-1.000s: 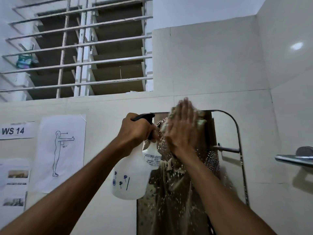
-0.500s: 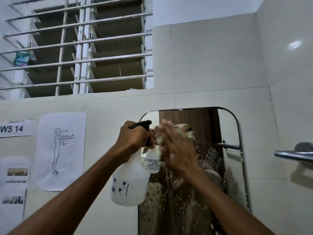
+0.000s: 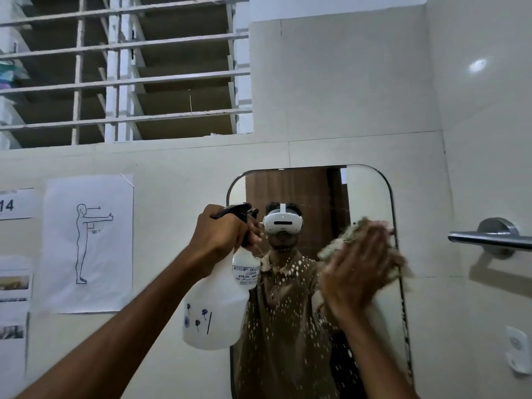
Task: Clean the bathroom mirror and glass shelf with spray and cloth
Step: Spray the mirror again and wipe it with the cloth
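A rounded wall mirror (image 3: 365, 191) hangs on the tiled wall, its lower half speckled with white droplets. My left hand (image 3: 221, 234) grips the black trigger head of a white translucent spray bottle (image 3: 214, 309), held up at the mirror's left edge. My right hand (image 3: 354, 272), fingers straight, presses a crumpled greenish cloth (image 3: 357, 231) flat against the mirror's right side; it is motion-blurred. The mirror reflects a person wearing a white headset. No glass shelf is in view.
A metal towel bar (image 3: 489, 240) juts from the right wall beside the mirror. Paper sheets (image 3: 89, 243) are taped to the wall at left. A barred window (image 3: 123, 67) fills the upper left. A small white fitting (image 3: 518, 352) sits low right.
My right hand with the cloth has swept from the mirror's upper middle, near the bottle, down and across to its right edge. The left hand and bottle stay put.
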